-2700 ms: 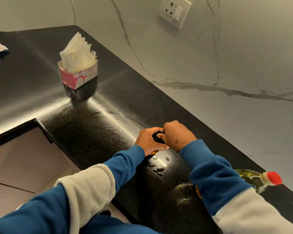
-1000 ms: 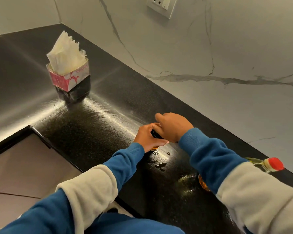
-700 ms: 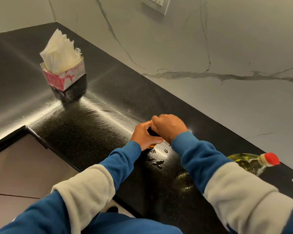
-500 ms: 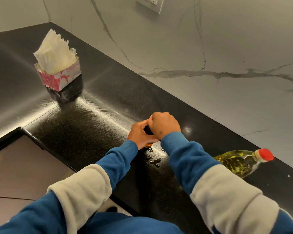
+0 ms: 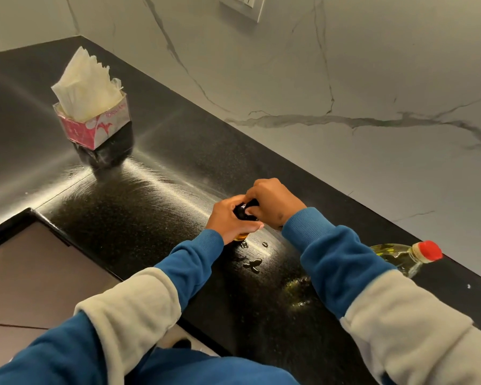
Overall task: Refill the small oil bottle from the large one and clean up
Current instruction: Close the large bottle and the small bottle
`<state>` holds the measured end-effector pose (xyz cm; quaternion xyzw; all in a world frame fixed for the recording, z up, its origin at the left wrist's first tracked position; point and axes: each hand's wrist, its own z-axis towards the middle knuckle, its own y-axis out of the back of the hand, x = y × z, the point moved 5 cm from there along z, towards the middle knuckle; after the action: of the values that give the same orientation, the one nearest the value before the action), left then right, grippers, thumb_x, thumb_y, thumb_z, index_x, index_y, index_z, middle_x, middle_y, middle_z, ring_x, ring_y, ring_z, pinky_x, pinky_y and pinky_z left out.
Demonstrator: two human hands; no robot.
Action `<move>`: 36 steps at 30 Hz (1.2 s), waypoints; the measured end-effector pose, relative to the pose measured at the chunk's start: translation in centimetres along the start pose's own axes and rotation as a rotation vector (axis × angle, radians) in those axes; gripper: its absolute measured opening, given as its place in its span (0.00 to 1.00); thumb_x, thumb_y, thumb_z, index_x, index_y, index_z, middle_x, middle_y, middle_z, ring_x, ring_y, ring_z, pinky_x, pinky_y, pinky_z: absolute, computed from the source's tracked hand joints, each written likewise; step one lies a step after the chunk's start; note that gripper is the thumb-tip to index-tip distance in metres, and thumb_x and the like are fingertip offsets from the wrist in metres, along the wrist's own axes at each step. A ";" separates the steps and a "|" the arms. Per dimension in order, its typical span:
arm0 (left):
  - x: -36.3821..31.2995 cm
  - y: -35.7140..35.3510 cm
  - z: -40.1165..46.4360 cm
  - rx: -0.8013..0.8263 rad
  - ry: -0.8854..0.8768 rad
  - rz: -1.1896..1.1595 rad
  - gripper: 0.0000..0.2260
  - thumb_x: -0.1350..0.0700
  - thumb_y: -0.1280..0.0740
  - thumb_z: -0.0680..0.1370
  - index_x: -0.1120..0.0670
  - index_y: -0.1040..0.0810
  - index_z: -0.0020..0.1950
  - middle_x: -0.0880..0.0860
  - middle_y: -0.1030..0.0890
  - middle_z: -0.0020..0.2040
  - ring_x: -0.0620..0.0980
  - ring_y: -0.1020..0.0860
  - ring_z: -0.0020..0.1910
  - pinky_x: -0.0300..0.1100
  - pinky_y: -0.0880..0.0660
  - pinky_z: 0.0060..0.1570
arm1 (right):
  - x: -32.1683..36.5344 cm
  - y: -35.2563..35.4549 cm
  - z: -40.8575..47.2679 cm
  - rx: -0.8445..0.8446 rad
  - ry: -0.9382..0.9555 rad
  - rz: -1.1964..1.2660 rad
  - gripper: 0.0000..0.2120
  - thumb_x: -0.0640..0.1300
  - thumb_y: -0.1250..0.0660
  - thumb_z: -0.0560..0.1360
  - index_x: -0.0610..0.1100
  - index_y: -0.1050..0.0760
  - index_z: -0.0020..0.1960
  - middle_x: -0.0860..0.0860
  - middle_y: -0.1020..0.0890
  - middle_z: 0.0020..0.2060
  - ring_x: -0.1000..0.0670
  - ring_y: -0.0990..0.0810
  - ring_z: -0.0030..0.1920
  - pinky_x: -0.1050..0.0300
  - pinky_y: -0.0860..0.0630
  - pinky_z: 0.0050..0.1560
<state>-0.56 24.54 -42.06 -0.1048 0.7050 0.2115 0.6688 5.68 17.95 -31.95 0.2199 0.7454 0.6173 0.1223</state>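
Observation:
The small oil bottle (image 5: pixel 241 237) stands on the black counter (image 5: pixel 156 190), almost wholly covered by my hands; only a sliver of amber oil shows at its base. My left hand (image 5: pixel 228 219) is wrapped around its body. My right hand (image 5: pixel 272 202) is closed over its black cap (image 5: pixel 243 211). The large oil bottle (image 5: pixel 400 257), clear with yellow oil and a red cap, stands to the right, partly behind my right sleeve. Oil drops (image 5: pixel 252 263) lie on the counter just in front of the small bottle.
A pink tissue box (image 5: pixel 93 126) with white tissues sticking up stands at the far left of the counter. A marble wall (image 5: pixel 345 79) with a socket (image 5: pixel 242 5) runs behind. A greasy smear (image 5: pixel 297 290) lies near my right forearm. The counter's edge drops to the floor at the lower left.
Both hands stay on the small bottle; my right hand has shifted its grasp around the cap. The view has swung, so the large bottle shows more.

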 end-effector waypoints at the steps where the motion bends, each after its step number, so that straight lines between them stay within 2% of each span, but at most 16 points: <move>1: 0.0 0.0 0.0 0.006 0.003 -0.006 0.21 0.61 0.18 0.66 0.42 0.20 0.50 0.43 0.16 0.44 0.31 0.20 0.42 0.26 0.26 0.45 | -0.1 0.0 0.1 -0.011 -0.021 0.018 0.12 0.45 0.30 0.78 0.45 0.18 0.60 0.48 0.20 0.52 0.48 0.21 0.52 0.57 0.22 0.53; 3: 0.0 0.0 0.0 0.005 0.004 -0.013 0.22 0.61 0.18 0.66 0.40 0.20 0.51 0.42 0.16 0.45 0.30 0.20 0.43 0.26 0.26 0.46 | -0.2 0.0 0.2 -0.023 -0.086 0.054 0.11 0.48 0.30 0.78 0.43 0.18 0.57 0.47 0.18 0.49 0.47 0.19 0.50 0.55 0.21 0.52; 5: 0.1 0.0 0.0 -0.006 0.013 -0.012 0.22 0.62 0.18 0.65 0.38 0.20 0.48 0.42 0.16 0.45 0.31 0.20 0.43 0.26 0.26 0.46 | -0.2 -0.2 0.3 -0.022 -0.177 0.052 0.10 0.49 0.31 0.78 0.41 0.18 0.49 0.46 0.18 0.42 0.46 0.19 0.44 0.54 0.20 0.45; 7: 0.2 0.0 0.1 -0.019 0.008 -0.003 0.21 0.63 0.19 0.64 0.40 0.21 0.42 0.43 0.15 0.45 0.33 0.20 0.44 0.27 0.26 0.47 | -0.2 -0.3 0.3 -0.037 -0.283 0.044 0.15 0.48 0.34 0.80 0.42 0.26 0.38 0.46 0.23 0.34 0.45 0.21 0.39 0.56 0.25 0.36; 10: 0.5 -0.1 0.2 -0.008 0.009 0.025 0.20 0.64 0.20 0.65 0.41 0.21 0.42 0.43 0.17 0.41 0.32 0.21 0.41 0.27 0.27 0.43 | -0.1 -0.9 0.4 -0.033 -0.390 0.071 0.21 0.53 0.40 0.82 0.45 0.34 0.34 0.47 0.28 0.32 0.45 0.24 0.37 0.53 0.28 0.37; 12: 0.5 -0.1 0.3 0.002 0.009 0.023 0.20 0.61 0.18 0.65 0.40 0.20 0.46 0.42 0.16 0.43 0.34 0.20 0.43 0.28 0.26 0.45 | -0.3 -0.9 0.2 -0.002 -0.396 0.103 0.24 0.59 0.42 0.81 0.44 0.32 0.34 0.47 0.26 0.31 0.48 0.25 0.33 0.56 0.30 0.33; 14: 0.6 -0.1 0.4 0.012 -0.004 0.019 0.21 0.60 0.18 0.65 0.42 0.19 0.50 0.42 0.16 0.44 0.34 0.19 0.46 0.30 0.24 0.48 | -0.5 -0.3 -0.2 0.048 -0.316 0.101 0.22 0.59 0.39 0.80 0.43 0.26 0.39 0.47 0.22 0.34 0.49 0.23 0.34 0.59 0.29 0.33; 16: 0.8 -0.2 0.5 0.025 -0.018 0.009 0.20 0.58 0.17 0.65 0.46 0.17 0.52 0.45 0.14 0.45 0.39 0.17 0.47 0.35 0.21 0.50 | -0.5 0.4 -0.4 0.076 -0.190 0.083 0.14 0.54 0.34 0.79 0.43 0.21 0.54 0.47 0.18 0.45 0.49 0.19 0.45 0.59 0.23 0.43; 18: 0.8 -0.2 0.4 0.035 -0.029 0.006 0.19 0.57 0.17 0.65 0.45 0.17 0.52 0.46 0.14 0.45 0.41 0.17 0.47 0.35 0.20 0.50 | -0.2 0.5 -0.4 0.096 -0.102 0.028 0.13 0.48 0.32 0.79 0.44 0.21 0.61 0.47 0.18 0.52 0.48 0.19 0.51 0.56 0.21 0.52; 20: 0.6 -0.1 0.4 0.029 -0.037 0.016 0.20 0.57 0.17 0.65 0.42 0.18 0.50 0.44 0.15 0.45 0.38 0.18 0.46 0.32 0.22 0.48 | -0.1 0.1 -0.2 0.104 -0.073 -0.028 0.13 0.47 0.33 0.80 0.44 0.21 0.62 0.47 0.19 0.53 0.47 0.20 0.53 0.56 0.22 0.53; 23: 0.4 0.0 0.3 0.018 -0.027 0.025 0.20 0.57 0.17 0.65 0.41 0.19 0.51 0.44 0.16 0.45 0.36 0.19 0.45 0.29 0.23 0.47 | -0.2 -0.4 -0.1 0.102 -0.068 -0.060 0.14 0.49 0.36 0.81 0.43 0.22 0.62 0.46 0.19 0.53 0.47 0.20 0.52 0.55 0.22 0.53; 27: 0.2 0.0 0.3 0.017 -0.027 0.032 0.22 0.60 0.18 0.65 0.42 0.20 0.52 0.42 0.17 0.45 0.31 0.21 0.43 0.26 0.25 0.46 | -0.1 -0.8 -0.1 0.071 -0.116 -0.096 0.17 0.53 0.39 0.82 0.41 0.20 0.57 0.46 0.19 0.45 0.48 0.21 0.44 0.56 0.25 0.44; 29: 0.2 0.0 0.2 0.014 -0.024 0.049 0.21 0.61 0.19 0.64 0.42 0.20 0.49 0.42 0.17 0.42 0.33 0.21 0.42 0.27 0.26 0.44 | 0.4 -0.8 0.1 0.054 -0.137 -0.146 0.16 0.52 0.40 0.83 0.41 0.21 0.54 0.46 0.22 0.41 0.47 0.23 0.40 0.56 0.28 0.41; 32: 0.2 0.1 0.2 0.000 -0.005 0.062 0.21 0.64 0.20 0.64 0.41 0.23 0.41 0.41 0.20 0.35 0.32 0.22 0.38 0.25 0.29 0.41 | 1.0 -0.5 0.5 0.019 -0.147 -0.198 0.15 0.50 0.41 0.83 0.41 0.21 0.54 0.44 0.22 0.43 0.44 0.21 0.42 0.54 0.26 0.41; 36: 0.3 0.0 0.3 0.002 -0.022 0.063 0.20 0.65 0.20 0.64 0.43 0.24 0.36 0.38 0.20 0.31 0.33 0.23 0.36 0.25 0.28 0.40 | 1.1 -0.1 0.7 0.070 -0.107 -0.292 0.20 0.56 0.45 0.83 0.43 0.21 0.52 0.48 0.24 0.39 0.47 0.23 0.40 0.54 0.27 0.39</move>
<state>-0.34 24.75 -42.35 -0.0795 0.7006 0.2327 0.6698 5.07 19.05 -32.08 0.1459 0.7829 0.5540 0.2426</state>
